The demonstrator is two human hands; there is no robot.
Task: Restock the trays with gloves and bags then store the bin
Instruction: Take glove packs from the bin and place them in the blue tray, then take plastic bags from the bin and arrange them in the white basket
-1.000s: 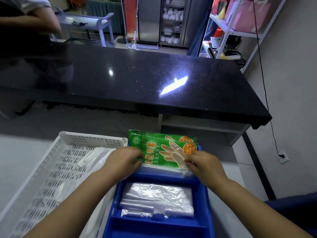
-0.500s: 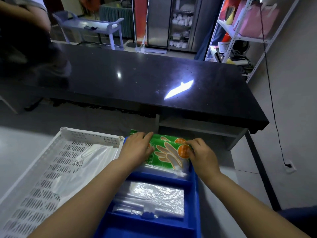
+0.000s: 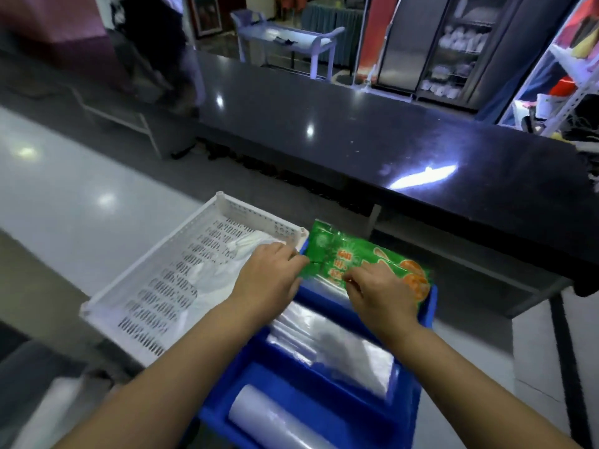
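Both hands meet on a green glove pack (image 3: 337, 254) just right of the frame's centre. The left hand (image 3: 269, 275) has its fingers curled, and its grip pinches the pack's left edge between thumb and fingertips. The right hand (image 3: 381, 294) is curled too, its grip closed on the pack's lower middle, with the fingertips pressed into the printed film. Neither hand holds anything else.

The pack lies tilted over the far end of a blue tray (image 3: 430, 306), its upper left corner reaching past the tray's edge and its orange-printed right end near the tray's right rim. Whether it rests on the tray or is lifted clear cannot be told.

Clear bags (image 3: 337, 348) fill the tray's middle compartment, below the hands. A pale roll (image 3: 269, 419) lies in the nearest compartment, at the bottom of the frame.

Touching the tray on its left is a white slotted bin (image 3: 259, 213), with a thin white plastic sheet (image 3: 214, 277) lying inside. A dark glossy desk (image 3: 356, 134) runs across the upper frame.
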